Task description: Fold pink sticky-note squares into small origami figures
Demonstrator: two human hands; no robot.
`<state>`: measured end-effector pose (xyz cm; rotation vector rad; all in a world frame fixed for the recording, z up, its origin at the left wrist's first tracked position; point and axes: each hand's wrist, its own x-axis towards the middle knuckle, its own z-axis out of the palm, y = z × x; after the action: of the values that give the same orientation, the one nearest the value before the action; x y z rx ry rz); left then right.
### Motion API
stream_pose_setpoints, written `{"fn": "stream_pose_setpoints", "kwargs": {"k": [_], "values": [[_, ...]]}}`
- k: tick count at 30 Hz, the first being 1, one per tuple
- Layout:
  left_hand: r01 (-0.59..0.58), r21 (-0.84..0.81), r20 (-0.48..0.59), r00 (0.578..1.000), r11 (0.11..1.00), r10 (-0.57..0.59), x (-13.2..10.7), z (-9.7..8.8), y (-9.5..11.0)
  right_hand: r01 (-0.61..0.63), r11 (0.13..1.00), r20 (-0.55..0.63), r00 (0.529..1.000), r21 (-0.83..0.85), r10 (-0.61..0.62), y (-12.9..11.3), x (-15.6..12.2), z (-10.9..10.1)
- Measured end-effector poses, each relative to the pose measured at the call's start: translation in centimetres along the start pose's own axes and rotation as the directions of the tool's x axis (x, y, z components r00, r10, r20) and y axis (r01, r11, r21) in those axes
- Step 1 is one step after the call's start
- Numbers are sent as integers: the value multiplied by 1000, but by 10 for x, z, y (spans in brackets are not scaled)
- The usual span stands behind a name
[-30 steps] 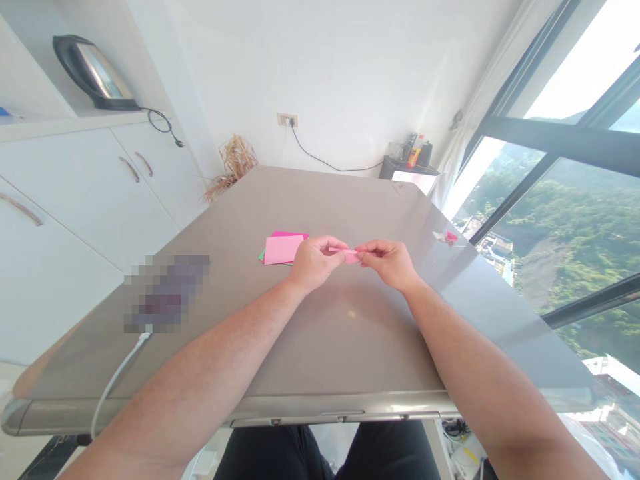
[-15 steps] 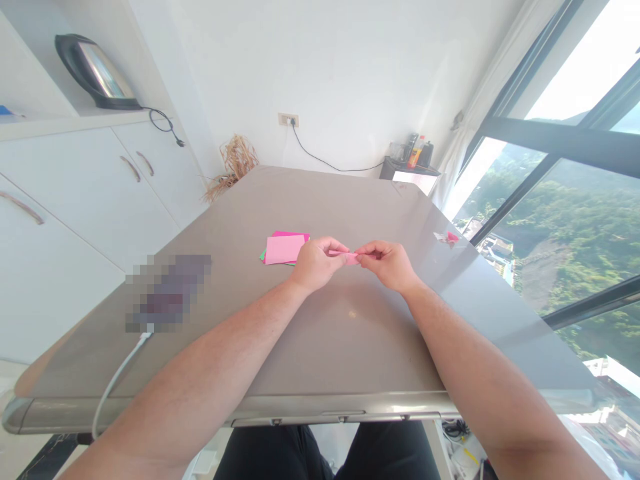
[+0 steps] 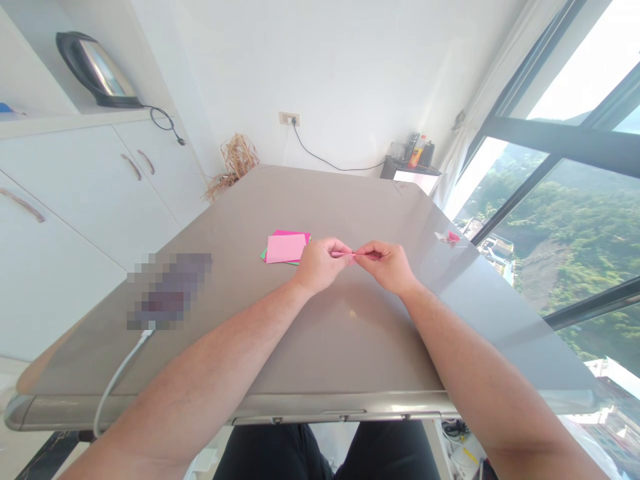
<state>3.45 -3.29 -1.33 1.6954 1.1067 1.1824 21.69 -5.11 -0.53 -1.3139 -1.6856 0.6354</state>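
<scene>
Over the middle of the table, my left hand (image 3: 323,265) and my right hand (image 3: 386,264) pinch a narrow folded strip of pink paper (image 3: 341,254) between thumbs and fingertips. The two sets of fingertips nearly meet, and most of the strip is hidden behind them. Just left of my left hand lies a small stack of coloured paper sheets (image 3: 286,247), light pink on top, with magenta and green edges showing beneath. My left hand covers the stack's right edge from this viewpoint; I cannot tell whether it touches it.
A blurred-out dark object (image 3: 173,290) with a white cable (image 3: 120,373) rests on the table (image 3: 320,207) at left. Small pink and clear scraps (image 3: 451,238) lie near the right edge. Beyond stand a low cabinet with bottles (image 3: 416,152), dried stalks (image 3: 239,157) and a window at right.
My fingertips have drawn slightly closer together on the pink paper, and less of it shows between them. The stack stays where it was; the view has shifted very slightly.
</scene>
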Motion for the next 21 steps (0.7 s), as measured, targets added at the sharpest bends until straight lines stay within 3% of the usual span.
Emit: {"fn": "stream_pose_setpoints", "kwargs": {"k": [7,14,21], "values": [[46,-228,12,999,973,-44,-1,0,6,5,1000,-67,998,11,-4,-1,1,-2],[13,-233,7,1000,972,-11,2,1,1,49,997,-60,997,60,-45,-3,1,2],[35,-435,38,999,900,-21,1,2,2,46,997,-111,993,67,-39,-2,2,2]]}}
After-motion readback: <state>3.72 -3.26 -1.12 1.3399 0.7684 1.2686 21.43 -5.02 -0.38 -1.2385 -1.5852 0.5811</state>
